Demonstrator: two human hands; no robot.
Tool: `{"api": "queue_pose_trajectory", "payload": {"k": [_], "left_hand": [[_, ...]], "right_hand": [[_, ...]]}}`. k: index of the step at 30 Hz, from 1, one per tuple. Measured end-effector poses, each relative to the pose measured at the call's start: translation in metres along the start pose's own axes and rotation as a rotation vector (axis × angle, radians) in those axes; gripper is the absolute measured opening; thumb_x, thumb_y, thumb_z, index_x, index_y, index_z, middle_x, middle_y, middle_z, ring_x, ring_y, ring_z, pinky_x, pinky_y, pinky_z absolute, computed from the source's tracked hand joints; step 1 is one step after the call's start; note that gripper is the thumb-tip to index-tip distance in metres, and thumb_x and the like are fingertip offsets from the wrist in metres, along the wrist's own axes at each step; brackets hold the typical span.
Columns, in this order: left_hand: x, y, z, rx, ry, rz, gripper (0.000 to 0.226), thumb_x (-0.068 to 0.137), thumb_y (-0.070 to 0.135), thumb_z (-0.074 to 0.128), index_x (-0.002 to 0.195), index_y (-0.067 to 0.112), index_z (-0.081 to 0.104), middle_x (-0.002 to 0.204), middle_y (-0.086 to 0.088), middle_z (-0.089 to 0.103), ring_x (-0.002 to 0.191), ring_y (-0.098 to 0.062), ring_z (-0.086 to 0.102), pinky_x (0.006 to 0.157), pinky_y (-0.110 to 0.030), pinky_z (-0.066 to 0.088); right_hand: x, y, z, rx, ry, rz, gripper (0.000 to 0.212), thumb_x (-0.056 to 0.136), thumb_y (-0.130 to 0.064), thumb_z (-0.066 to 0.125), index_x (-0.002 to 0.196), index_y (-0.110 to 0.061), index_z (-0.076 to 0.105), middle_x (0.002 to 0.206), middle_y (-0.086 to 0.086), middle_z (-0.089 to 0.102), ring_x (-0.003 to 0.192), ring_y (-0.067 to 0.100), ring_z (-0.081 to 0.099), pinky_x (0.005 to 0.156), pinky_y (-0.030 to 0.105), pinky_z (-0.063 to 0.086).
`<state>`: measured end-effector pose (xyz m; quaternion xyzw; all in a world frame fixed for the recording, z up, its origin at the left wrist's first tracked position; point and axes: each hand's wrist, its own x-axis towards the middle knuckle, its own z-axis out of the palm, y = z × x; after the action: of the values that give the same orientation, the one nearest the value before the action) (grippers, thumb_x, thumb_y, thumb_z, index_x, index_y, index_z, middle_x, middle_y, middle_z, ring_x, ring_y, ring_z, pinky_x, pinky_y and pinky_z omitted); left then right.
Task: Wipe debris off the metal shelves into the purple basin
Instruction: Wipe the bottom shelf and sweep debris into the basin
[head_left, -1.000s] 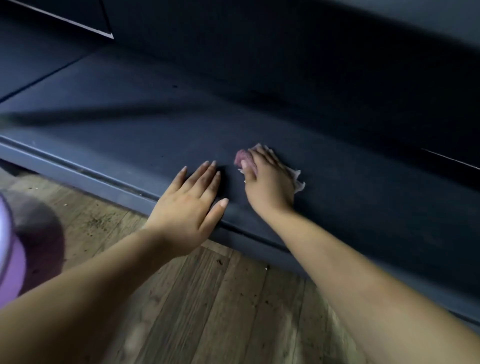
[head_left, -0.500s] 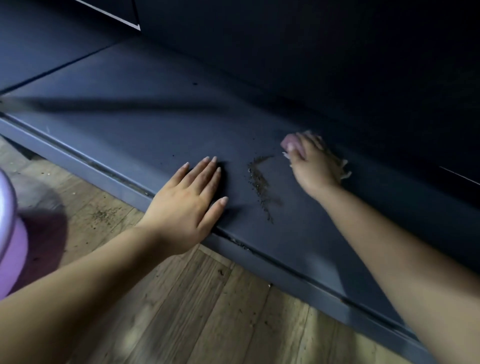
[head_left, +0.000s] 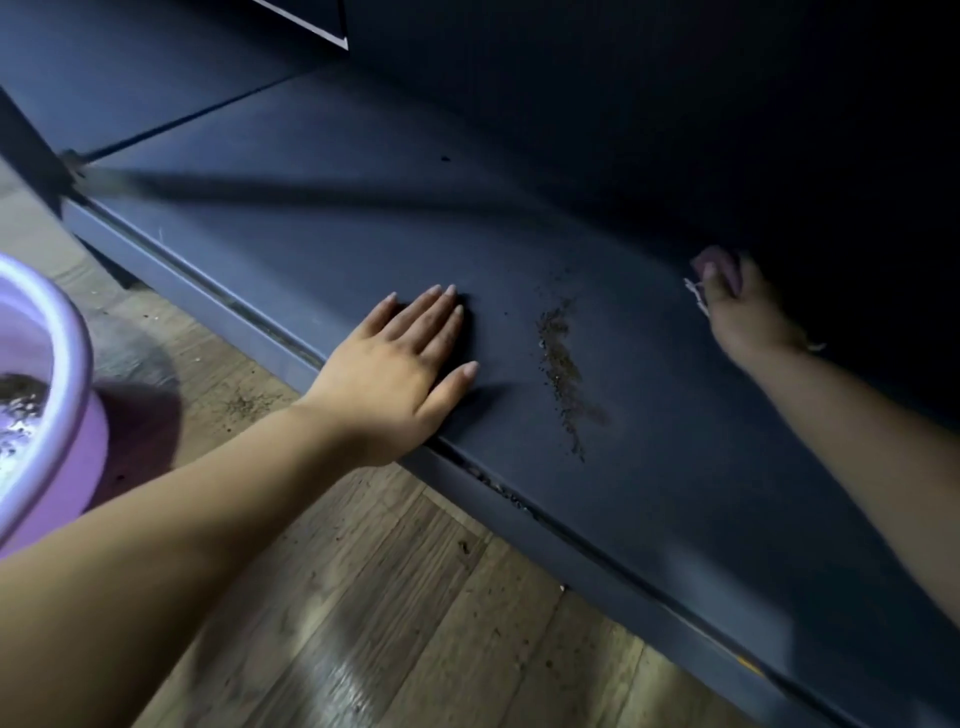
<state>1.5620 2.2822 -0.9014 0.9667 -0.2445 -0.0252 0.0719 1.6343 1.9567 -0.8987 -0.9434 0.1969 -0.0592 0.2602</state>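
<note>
On the shelf (head_left: 649, 493), right hand (head_left: 737, 312) has slid its cloth (head_left: 714, 265) farther back.

Matt dark metal shelf (head_left: 322, 249), gritty debris (head_left: 563, 374) on it; glossy purple plastic basin (head_left: 72, 364); worn, faintly shiny wood floor (head_left: 395, 597).

I have only one view to work with, the wide-angle camera on the person's head. It looks forward and steeply down from above the dark blue metal shelf (head_left: 322, 249), close enough that both bare forearms run in from my bottom edge. The shelf crosses the frame on a slant, its front lip falling from upper left to lower right. The worn wooden plank floor (head_left: 395, 613) fills the foreground, and the round purple plastic basin (head_left: 78, 395) is cut by the left edge. The far right falls into shadow, where I think the shelf's back begins.
</note>
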Motion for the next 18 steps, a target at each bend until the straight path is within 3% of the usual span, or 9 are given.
{"api": "queue_pose_trajectory", "payload": {"k": [3, 6, 8, 9, 11, 13, 14, 16, 18], "left_hand": [[0.000, 0.000, -0.001, 0.005, -0.011, -0.001, 0.094, 0.071, 0.058, -0.021, 0.151, 0.011, -0.003, 0.160, -0.005, -0.007, 0.147, -0.014, -0.010, 0.116, -0.029, -0.012], [0.000, 0.000, 0.000, 0.008, -0.010, 0.001, 0.097, 0.072, 0.060, -0.023, 0.151, 0.010, -0.002, 0.160, -0.006, -0.005, 0.147, -0.015, -0.009, 0.115, -0.030, -0.013], [-0.001, -0.001, 0.003, 0.007, 0.002, 0.013, 0.105, 0.069, 0.066, -0.033, 0.151, 0.010, 0.000, 0.160, -0.006, -0.002, 0.147, -0.016, -0.007, 0.115, -0.030, -0.012], [-0.001, -0.001, 0.003, 0.004, 0.009, 0.015, 0.108, 0.068, 0.066, -0.037, 0.151, 0.010, 0.001, 0.160, -0.006, -0.001, 0.147, -0.016, -0.006, 0.115, -0.030, -0.012], [-0.001, -0.002, 0.003, 0.001, 0.010, 0.008, 0.103, 0.070, 0.066, -0.033, 0.151, 0.010, 0.000, 0.160, -0.006, -0.002, 0.147, -0.015, -0.007, 0.115, -0.030, -0.012], [-0.001, 0.000, 0.002, 0.000, -0.001, -0.005, 0.095, 0.073, 0.060, -0.024, 0.151, 0.011, -0.002, 0.160, -0.005, -0.005, 0.147, -0.015, -0.009, 0.115, -0.030, -0.013], [-0.001, 0.001, 0.001, -0.002, -0.001, -0.009, 0.094, 0.073, 0.058, -0.022, 0.151, 0.011, -0.002, 0.160, -0.005, -0.005, 0.147, -0.015, -0.009, 0.115, -0.030, -0.013], [-0.001, 0.001, 0.000, -0.004, -0.002, -0.006, 0.093, 0.073, 0.057, -0.021, 0.152, 0.012, -0.002, 0.160, -0.004, -0.005, 0.147, -0.014, -0.009, 0.116, -0.030, -0.013], [-0.001, 0.000, -0.001, 0.000, -0.006, 0.011, 0.091, 0.073, 0.057, -0.020, 0.151, 0.012, -0.003, 0.160, -0.004, -0.007, 0.146, -0.012, -0.012, 0.116, -0.030, -0.014]], "right_hand": [[0.015, -0.020, 0.013, 0.182, -0.039, -0.078, 0.034, 0.100, -0.029, 0.040, 0.123, -0.008, 0.053, 0.119, 0.014, 0.058, 0.111, 0.031, 0.054, 0.085, 0.031, 0.039], [0.021, -0.046, 0.026, 0.245, -0.071, -0.135, 0.028, 0.100, -0.019, 0.042, 0.121, -0.004, 0.053, 0.105, 0.004, 0.052, 0.098, 0.019, 0.051, 0.073, 0.016, 0.038], [0.018, -0.065, 0.033, 0.243, -0.133, -0.234, 0.026, 0.100, -0.017, 0.042, 0.119, -0.005, 0.055, 0.106, 0.004, 0.052, 0.098, 0.016, 0.049, 0.080, 0.010, 0.042], [0.014, -0.074, 0.038, 0.234, -0.183, -0.290, 0.024, 0.100, -0.018, 0.043, 0.117, -0.010, 0.056, 0.109, 0.006, 0.054, 0.101, 0.019, 0.052, 0.091, 0.018, 0.044], [0.001, -0.092, 0.048, 0.217, -0.279, -0.410, 0.015, 0.097, -0.023, 0.045, 0.101, -0.028, 0.060, 0.115, 0.007, 0.056, 0.109, 0.027, 0.054, 0.098, 0.037, 0.042], [-0.019, -0.100, 0.055, 0.211, -0.330, -0.531, 0.016, 0.093, -0.028, 0.047, 0.087, -0.039, 0.058, 0.118, 0.006, 0.057, 0.116, 0.026, 0.052, 0.103, 0.040, 0.038], [-0.028, -0.102, 0.059, 0.192, -0.355, -0.595, 0.016, 0.092, -0.029, 0.047, 0.092, -0.040, 0.059, 0.124, 0.005, 0.057, 0.123, 0.023, 0.048, 0.110, 0.039, 0.033], [-0.043, -0.100, 0.063, 0.226, -0.428, -0.662, 0.026, 0.096, -0.020, 0.050, 0.119, -0.023, 0.060, 0.135, 0.000, 0.051, 0.131, 0.007, 0.036, 0.115, 0.029, 0.023], [-0.048, -0.099, 0.055, 0.438, -0.562, -0.546, 0.032, 0.098, -0.005, 0.044, 0.129, -0.008, 0.051, 0.121, -0.009, 0.055, 0.112, -0.007, 0.048, 0.099, 0.018, 0.040]]}}
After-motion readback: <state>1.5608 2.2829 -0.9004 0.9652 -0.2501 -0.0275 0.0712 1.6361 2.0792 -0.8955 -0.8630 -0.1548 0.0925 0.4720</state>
